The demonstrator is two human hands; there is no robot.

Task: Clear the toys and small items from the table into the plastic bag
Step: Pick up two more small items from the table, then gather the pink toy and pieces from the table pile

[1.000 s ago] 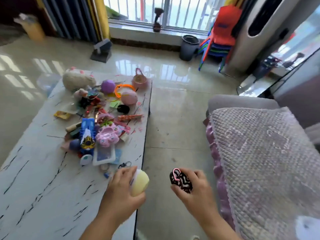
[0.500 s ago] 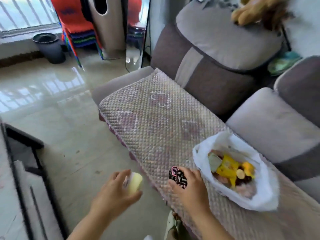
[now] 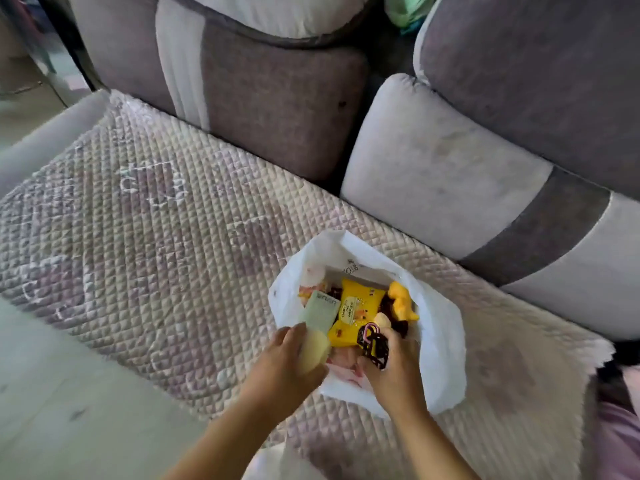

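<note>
A white plastic bag lies open on the quilted sofa cover, holding a yellow packet, a yellow toy, a pale green card and other small items. My left hand grips a pale yellow rounded toy at the bag's left rim. My right hand holds a black-and-pink patterned item over the bag's mouth. The table is out of view.
The bag sits on a quilted pink-beige cover over the sofa seat. Grey and white back cushions stand behind it. Tiled floor lies at the lower left, beside the seat edge.
The view swung from the toy-covered table to the sofa. Both hands, still holding their items, moved right and forward to the bag's opening.
</note>
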